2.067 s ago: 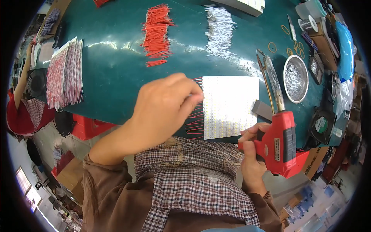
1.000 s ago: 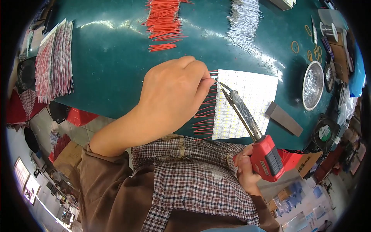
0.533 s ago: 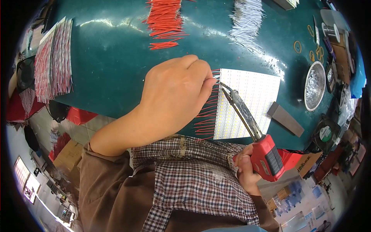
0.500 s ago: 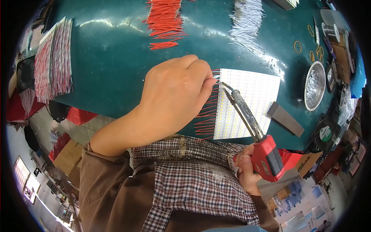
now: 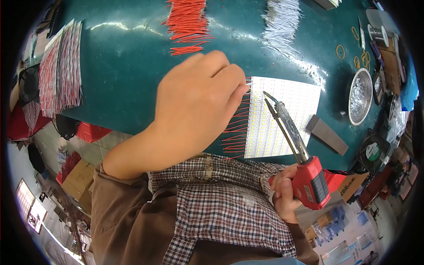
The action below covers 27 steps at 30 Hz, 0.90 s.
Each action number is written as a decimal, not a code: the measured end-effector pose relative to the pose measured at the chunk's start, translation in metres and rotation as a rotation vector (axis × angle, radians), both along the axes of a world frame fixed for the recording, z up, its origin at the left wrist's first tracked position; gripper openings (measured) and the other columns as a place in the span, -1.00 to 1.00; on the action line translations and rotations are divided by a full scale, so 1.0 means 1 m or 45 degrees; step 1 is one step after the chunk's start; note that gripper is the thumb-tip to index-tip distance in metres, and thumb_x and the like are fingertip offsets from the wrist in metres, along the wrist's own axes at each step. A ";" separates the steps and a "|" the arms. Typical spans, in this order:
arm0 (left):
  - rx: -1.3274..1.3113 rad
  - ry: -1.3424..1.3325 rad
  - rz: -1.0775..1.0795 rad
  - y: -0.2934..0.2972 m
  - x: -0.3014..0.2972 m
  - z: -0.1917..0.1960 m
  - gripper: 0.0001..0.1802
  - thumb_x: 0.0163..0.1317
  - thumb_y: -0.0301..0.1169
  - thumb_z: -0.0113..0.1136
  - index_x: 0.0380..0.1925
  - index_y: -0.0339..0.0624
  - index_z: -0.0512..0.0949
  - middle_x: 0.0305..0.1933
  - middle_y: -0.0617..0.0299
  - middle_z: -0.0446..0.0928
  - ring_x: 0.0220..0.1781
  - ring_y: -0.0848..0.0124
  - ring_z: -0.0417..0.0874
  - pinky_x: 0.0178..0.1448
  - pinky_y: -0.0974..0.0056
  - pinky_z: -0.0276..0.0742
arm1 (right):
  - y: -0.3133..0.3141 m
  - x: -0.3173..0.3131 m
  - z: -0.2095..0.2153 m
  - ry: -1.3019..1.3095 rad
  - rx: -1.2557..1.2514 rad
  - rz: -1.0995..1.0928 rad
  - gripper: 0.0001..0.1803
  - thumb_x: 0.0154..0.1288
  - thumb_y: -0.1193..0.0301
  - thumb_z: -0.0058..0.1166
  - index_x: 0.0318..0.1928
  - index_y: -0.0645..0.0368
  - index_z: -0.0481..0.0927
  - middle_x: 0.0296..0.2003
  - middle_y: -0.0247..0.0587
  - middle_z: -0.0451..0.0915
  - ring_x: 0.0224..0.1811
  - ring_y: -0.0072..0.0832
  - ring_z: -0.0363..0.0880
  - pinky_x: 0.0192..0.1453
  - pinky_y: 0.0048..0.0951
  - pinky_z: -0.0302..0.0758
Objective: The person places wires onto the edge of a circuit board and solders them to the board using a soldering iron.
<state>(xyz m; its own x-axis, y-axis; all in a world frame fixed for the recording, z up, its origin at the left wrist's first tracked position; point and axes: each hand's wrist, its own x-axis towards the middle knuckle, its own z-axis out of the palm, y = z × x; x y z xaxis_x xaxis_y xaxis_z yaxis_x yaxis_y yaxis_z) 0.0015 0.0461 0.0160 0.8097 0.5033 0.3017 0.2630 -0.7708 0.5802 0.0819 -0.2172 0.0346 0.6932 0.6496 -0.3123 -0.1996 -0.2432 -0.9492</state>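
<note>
My left hand (image 5: 201, 95) is closed in a pinch at the upper left edge of a white LED circuit board (image 5: 282, 115). A short white wire (image 5: 248, 84) shows at its fingertips; most of it is hidden by the fingers. Red wires (image 5: 234, 139) stick out in a row from the board's left edge, below that hand. In my right hand (image 5: 285, 192) is a red soldering gun (image 5: 311, 181), gripped by its handle. Its metal tip hangs over the board, a little right of the wired edge.
Bundles of red wires (image 5: 187, 22) and white wires (image 5: 282, 26) lie at the back. A dark block (image 5: 327, 134) touches the board's right side. Further right are a metal bowl (image 5: 360, 97), rubber bands (image 5: 340, 52) and a solder spool (image 5: 378, 36). Wired boards (image 5: 62, 70) sit far left.
The soldering gun has shifted right, so its tip has drawn away from the board's left edge. My left hand has moved slightly up and left, still pinched.
</note>
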 end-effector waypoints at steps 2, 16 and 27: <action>-0.031 -0.002 0.016 0.001 -0.002 0.008 -0.90 0.08 -0.49 0.37 -0.44 -0.17 0.61 -0.50 0.27 0.50 -0.59 0.41 0.47 -0.51 0.30 0.34 | -0.003 0.001 -0.001 -0.021 0.033 0.018 -0.85 0.30 0.48 0.04 -0.29 0.30 0.38 -0.45 -0.21 0.38 -0.74 -0.66 0.22 -0.62 -0.55 0.31; -0.241 0.146 -0.005 -0.005 -0.002 0.006 -0.87 0.02 -0.47 0.42 -0.52 -0.18 0.60 -0.52 0.30 0.51 -0.58 0.42 0.46 -0.49 0.32 0.33 | -0.012 0.002 -0.001 -0.012 0.016 0.099 -0.86 0.32 0.50 0.02 -0.21 0.30 0.37 -0.38 -0.19 0.38 -0.72 -0.67 0.22 -0.61 -0.54 0.32; -0.222 0.157 -0.026 -0.007 -0.002 0.000 -0.86 0.02 -0.50 0.39 -0.50 -0.17 0.57 -0.50 0.29 0.51 -0.53 0.38 0.52 -0.46 0.31 0.40 | -0.017 -0.003 -0.001 -0.004 -0.177 0.082 -0.71 0.37 0.36 0.09 -0.09 0.32 0.38 -0.65 -0.40 0.30 -0.72 -0.66 0.19 -0.56 -0.54 0.32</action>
